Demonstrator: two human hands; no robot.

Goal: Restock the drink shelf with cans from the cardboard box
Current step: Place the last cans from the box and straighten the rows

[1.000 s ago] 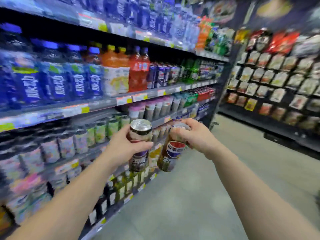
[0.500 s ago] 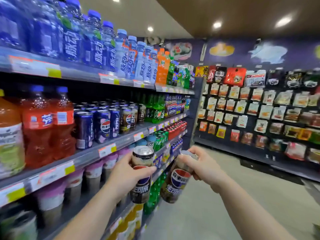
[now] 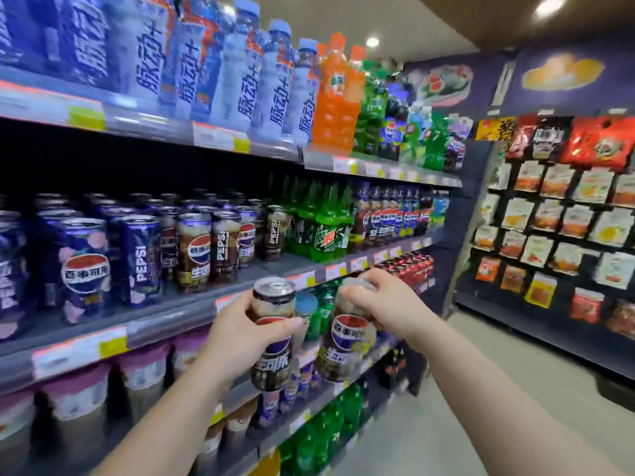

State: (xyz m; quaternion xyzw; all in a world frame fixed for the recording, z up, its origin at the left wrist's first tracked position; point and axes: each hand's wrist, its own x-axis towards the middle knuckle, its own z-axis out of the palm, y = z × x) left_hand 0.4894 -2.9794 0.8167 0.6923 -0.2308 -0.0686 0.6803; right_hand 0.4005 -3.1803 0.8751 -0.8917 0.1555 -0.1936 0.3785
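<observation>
While two bare forearms are reaching up from the bottom of the view, each hand is carrying one dark Pepsi can toward the drink shelving. The left hand (image 3: 240, 334) is wrapping its fingers and thumb round the middle of the left can (image 3: 273, 333), which is standing almost upright with its silver top showing. The right hand (image 3: 385, 304) is gripping the right can (image 3: 347, 345) from above, fingers curled over its top, so the can is hanging tilted with its base swung toward the shelves. Both cans are hovering in the air just in front of the shelf edge (image 3: 165, 321), touching nothing but the hands. The cardboard box is not showing anywhere in view.

Just beyond, on that shelf, rows of matching brown cans (image 3: 194, 250) are standing beside blue cans (image 3: 86, 266), with green bottles (image 3: 324, 228) further along toward the right end. To place these well, the person is probably needing to lift each can clear of the shelf edge, straighten the tilted one, and set both down upright behind that edge by the brown cans, labels facing out, without knocking neighbours. Further off, snack packets (image 3: 549, 214) are hanging on the far wall.
</observation>
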